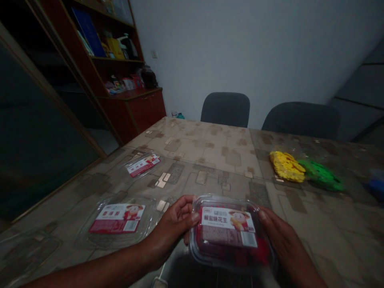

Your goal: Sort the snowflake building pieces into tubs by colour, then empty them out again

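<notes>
Between my two hands is a clear plastic container [223, 236] with its lid on, held above the near edge of the table. Its label is white and red with a cartoon figure, and red contents show through the sides. My left hand [183, 220] grips the left side, thumb on the rim. On the opposite side my right hand [276, 232] is wrapped round the edge, its thumb near the upper right corner. A labelled clear lid or container [118, 218] lies left of my left hand. Farther back rests another labelled one [144, 165].
An unlabelled clear plastic piece [27, 256] lies at the near left. Bags of yellow pieces [287, 166], green pieces [322, 175] and blue pieces [376, 188] sit on the right of the patterned table [207, 144]. Two grey chairs [225, 108] stand behind, with a wooden cabinet [132, 112] at the left.
</notes>
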Available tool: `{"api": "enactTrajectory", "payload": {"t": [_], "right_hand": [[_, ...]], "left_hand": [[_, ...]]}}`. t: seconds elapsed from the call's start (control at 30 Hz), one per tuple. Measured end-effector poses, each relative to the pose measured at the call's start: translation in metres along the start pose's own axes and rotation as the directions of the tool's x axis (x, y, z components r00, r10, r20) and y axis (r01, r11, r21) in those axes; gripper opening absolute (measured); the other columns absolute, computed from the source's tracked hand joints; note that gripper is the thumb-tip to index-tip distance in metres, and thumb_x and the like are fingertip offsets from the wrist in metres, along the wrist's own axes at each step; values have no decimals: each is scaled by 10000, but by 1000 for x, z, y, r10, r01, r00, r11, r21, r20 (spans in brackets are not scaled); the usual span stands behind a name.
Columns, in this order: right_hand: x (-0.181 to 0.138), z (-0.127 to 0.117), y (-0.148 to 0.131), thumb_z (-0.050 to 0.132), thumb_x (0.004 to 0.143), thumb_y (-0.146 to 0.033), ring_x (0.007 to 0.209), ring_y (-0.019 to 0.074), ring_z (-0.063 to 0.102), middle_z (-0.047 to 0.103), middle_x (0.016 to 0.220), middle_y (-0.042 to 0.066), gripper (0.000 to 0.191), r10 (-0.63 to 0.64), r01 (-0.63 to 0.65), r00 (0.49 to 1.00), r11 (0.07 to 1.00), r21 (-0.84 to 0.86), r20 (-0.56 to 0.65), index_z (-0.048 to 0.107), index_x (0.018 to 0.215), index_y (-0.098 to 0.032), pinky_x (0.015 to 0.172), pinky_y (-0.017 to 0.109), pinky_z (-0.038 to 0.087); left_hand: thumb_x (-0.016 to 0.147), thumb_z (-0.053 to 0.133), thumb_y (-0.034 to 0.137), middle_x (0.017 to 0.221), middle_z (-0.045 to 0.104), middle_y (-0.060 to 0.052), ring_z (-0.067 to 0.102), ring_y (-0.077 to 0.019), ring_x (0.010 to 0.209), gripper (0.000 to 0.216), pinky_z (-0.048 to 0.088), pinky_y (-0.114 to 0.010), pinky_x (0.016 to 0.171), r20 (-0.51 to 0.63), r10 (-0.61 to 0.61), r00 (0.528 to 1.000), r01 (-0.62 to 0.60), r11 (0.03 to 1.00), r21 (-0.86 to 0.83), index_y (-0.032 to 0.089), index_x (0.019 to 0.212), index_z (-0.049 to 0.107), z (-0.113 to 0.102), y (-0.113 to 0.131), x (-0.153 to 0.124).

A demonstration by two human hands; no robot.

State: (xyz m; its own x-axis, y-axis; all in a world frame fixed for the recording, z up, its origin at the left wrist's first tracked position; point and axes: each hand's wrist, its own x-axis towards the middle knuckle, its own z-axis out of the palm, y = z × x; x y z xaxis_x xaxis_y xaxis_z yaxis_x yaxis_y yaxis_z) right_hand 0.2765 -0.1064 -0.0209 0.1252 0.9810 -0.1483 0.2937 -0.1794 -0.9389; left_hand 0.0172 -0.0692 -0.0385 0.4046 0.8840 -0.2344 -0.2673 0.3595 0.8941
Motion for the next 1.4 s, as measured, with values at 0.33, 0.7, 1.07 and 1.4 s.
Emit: {"api": "enactTrajectory", "payload": {"t": [0.33, 0.7, 1.07, 1.4], "right_hand": [[7, -7, 10, 490, 887, -630, 1060, 270, 678, 729, 1167, 92, 560, 30, -30, 999, 999, -27, 22, 701, 1170, -196, 837, 279, 573], [3, 2, 1, 609, 821, -599, 860, 300, 738, 775, 1027, 99, 532, 159, -148, 986, 971, 188, -44, 721, 1145, -193, 724, 347, 608], [10, -5, 9, 626, 816, -604, 930, 307, 719, 764, 1062, 103, 506, 102, -103, 995, 985, 140, 15, 742, 1093, -196, 822, 352, 593], [13, -7, 12, 571, 836, -631, 959, 309, 717, 760, 1084, 100, 534, 88, -91, 995, 992, 85, 46, 729, 1119, -206, 785, 329, 605]], "left_hand": [[746, 830, 332, 920, 622, -31, 621, -159, 810, 462, 488, -294, 760, 68, -134, 989, 139, 988, -72, 188, 1113, 589, -4, 16, -13], [697, 830, 194, 833, 610, 5, 642, -160, 765, 380, 497, -281, 680, 102, -251, 963, 265, 949, -173, 189, 956, 552, -8, 25, -11], [752, 765, 389, 682, 578, 5, 535, -97, 559, 311, 463, -166, 437, 15, -184, 983, 181, 978, 105, 149, 834, 585, -11, 41, 20], [670, 792, 461, 619, 602, 0, 512, -74, 471, 414, 391, -157, 412, -89, -187, 978, 197, 973, 119, 125, 825, 607, 0, 34, 23]]}}
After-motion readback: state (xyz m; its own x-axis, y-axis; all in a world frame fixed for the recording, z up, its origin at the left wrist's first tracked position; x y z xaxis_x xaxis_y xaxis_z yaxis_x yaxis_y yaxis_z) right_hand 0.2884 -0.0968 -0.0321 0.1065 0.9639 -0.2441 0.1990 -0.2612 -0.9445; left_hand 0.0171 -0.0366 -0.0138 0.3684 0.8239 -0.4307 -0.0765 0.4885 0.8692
